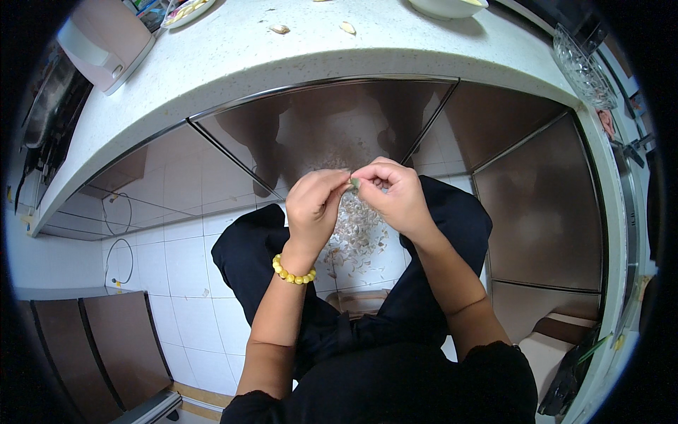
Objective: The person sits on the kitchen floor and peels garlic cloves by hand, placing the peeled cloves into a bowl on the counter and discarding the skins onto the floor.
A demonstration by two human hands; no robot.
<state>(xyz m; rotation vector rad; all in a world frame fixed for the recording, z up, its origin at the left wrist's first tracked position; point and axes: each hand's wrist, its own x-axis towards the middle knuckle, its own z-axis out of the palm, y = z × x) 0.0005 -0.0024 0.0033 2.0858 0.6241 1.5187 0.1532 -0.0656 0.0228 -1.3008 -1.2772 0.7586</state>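
Note:
Both my hands meet above the floor between my knees, fingertips almost touching. My left hand [313,204], with a yellow bead bracelet [294,276] at its wrist, pinches something small, mostly hidden by the fingers. My right hand [394,196] pinches at the same spot, where a small greenish piece [355,182] shows at the fingertips; whether it is a garlic part cannot be told. Below, a heap of papery garlic skins [356,225] lies on the white tiles. On the counter lie a garlic clove [279,29] and another pale clove [347,27].
The speckled white counter [222,69] curves ahead above glossy brown cabinets [339,122]. It holds a pink kettle [108,45], a plate of pale pieces [186,11], a white bowl [450,8] and a cut-glass dish [582,69]. A cable [119,259] lies at left.

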